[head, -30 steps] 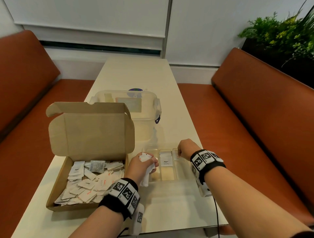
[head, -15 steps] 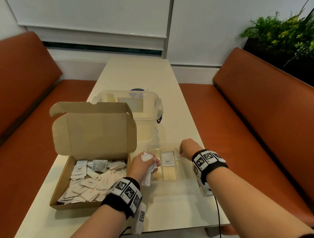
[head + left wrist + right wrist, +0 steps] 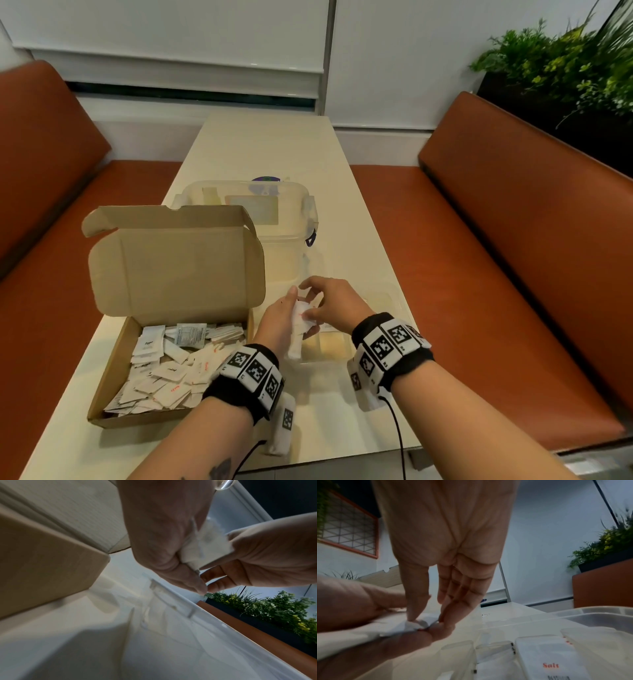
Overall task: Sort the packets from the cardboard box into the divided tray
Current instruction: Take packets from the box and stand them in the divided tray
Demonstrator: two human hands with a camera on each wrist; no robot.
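Observation:
An open cardboard box (image 3: 113, 373) at the near left holds several white packets (image 3: 161, 373). My left hand (image 3: 284, 325) grips a bunch of white packets (image 3: 297, 339) above the left end of the clear divided tray (image 3: 329, 356). My right hand (image 3: 327, 306) has come across and pinches the top packet of that bunch (image 3: 418, 625) between thumb and fingertips. The right wrist view shows a packet marked Salt (image 3: 551, 665) lying in one tray compartment (image 3: 539, 654). In the left wrist view the bunch (image 3: 204, 547) sits in the curled left hand (image 3: 171, 540), with the right hand (image 3: 257, 561) touching it.
A clear lidded plastic container (image 3: 274, 219) stands behind the box's raised lid (image 3: 178, 260). The cream table (image 3: 267, 150) runs away between two orange benches (image 3: 513, 240). Green plants (image 3: 565, 65) stand at the far right.
My right hand has left the tray's far right end and moved left to the bunch in my left hand, and now pinches a packet there. The left hand has stayed over the tray's left end.

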